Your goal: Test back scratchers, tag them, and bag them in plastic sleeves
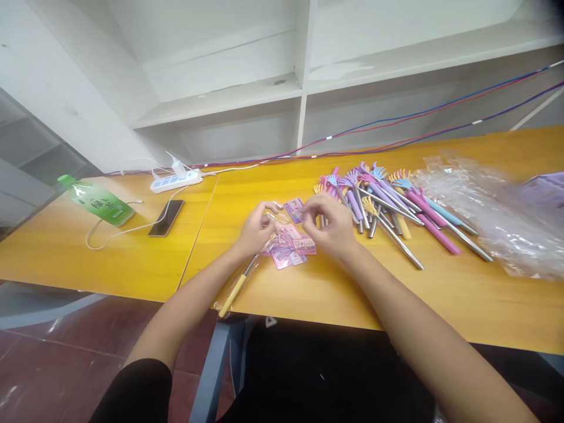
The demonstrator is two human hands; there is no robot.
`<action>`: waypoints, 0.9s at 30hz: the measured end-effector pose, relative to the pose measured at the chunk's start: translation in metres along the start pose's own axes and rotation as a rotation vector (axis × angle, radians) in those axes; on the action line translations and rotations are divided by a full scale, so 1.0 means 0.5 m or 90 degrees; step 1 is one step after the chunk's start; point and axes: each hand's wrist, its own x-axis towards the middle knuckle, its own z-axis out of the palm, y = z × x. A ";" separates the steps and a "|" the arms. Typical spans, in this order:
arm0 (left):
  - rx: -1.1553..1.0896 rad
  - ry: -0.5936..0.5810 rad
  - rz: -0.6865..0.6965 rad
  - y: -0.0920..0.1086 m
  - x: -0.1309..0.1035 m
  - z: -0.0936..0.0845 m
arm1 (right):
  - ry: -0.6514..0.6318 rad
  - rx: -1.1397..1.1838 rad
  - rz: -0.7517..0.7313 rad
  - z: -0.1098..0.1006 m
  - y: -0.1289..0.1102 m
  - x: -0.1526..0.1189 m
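My left hand (258, 228) is closed on the top of a clear plastic bag, which holds a stick with a yellow handle (232, 295). The handle points down toward the table's front edge. My right hand (328, 222) pinches a small purple card (294, 210) between thumb and finger, just right of the bag's upper end. Below and between the hands lies a loose pile of pink and purple cards (284, 254). To the right of my right hand is a heap of hand-shaped back scratchers (383, 200) with metal rods and colored handles.
Clear plastic bags (480, 205) lie at the right beside a purple item (546, 189). At the left are a green bottle (103, 202), a phone (166, 218) and a white power strip (176, 181) with cables. Shelves (220, 106) stand behind the yellow table (154, 273).
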 end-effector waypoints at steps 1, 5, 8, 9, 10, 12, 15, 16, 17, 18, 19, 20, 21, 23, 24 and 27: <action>-0.018 -0.006 0.007 -0.002 0.000 0.000 | 0.037 -0.018 0.001 -0.002 0.003 0.002; -0.028 0.022 0.022 -0.013 0.001 -0.006 | 0.017 -0.069 -0.042 -0.019 0.024 0.004; -0.007 0.056 0.004 -0.020 0.004 -0.010 | -0.152 -0.125 -0.130 -0.019 0.034 -0.007; -0.002 0.061 0.001 -0.022 0.005 -0.010 | -0.202 -0.168 -0.147 -0.014 0.033 -0.011; 0.000 0.062 -0.002 -0.023 0.006 -0.010 | -0.243 -0.222 -0.154 -0.007 0.031 -0.015; -0.003 0.054 -0.006 -0.024 0.007 -0.008 | -0.304 -0.342 -0.149 0.008 0.023 -0.019; 0.012 0.048 -0.014 -0.025 0.007 -0.006 | -0.350 -0.467 -0.106 0.023 0.009 -0.017; 0.027 0.051 -0.015 -0.025 0.006 -0.006 | -0.357 -0.491 -0.089 0.025 0.006 -0.015; 0.041 0.054 -0.014 -0.024 0.006 -0.006 | -0.360 -0.510 -0.071 0.025 0.004 -0.013; 0.054 0.055 -0.012 -0.022 0.005 -0.006 | -0.363 -0.525 -0.052 0.024 0.003 -0.011; 0.065 0.052 -0.007 -0.020 0.005 -0.006 | -0.366 -0.535 -0.034 0.023 0.002 -0.010; 0.074 0.042 0.000 -0.018 0.004 -0.006 | -0.371 -0.541 -0.018 0.021 0.002 -0.009; 0.085 0.028 0.009 -0.016 0.004 -0.006 | -0.377 -0.544 -0.005 0.020 0.002 -0.009; 0.111 0.006 0.029 -0.013 0.003 -0.005 | -0.388 -0.546 0.015 0.018 0.002 -0.009; 0.123 0.002 0.037 -0.012 0.003 -0.005 | -0.393 -0.546 0.022 0.018 0.002 -0.009; 0.142 0.003 0.047 -0.012 0.002 -0.007 | -0.401 -0.548 0.043 0.019 0.001 -0.009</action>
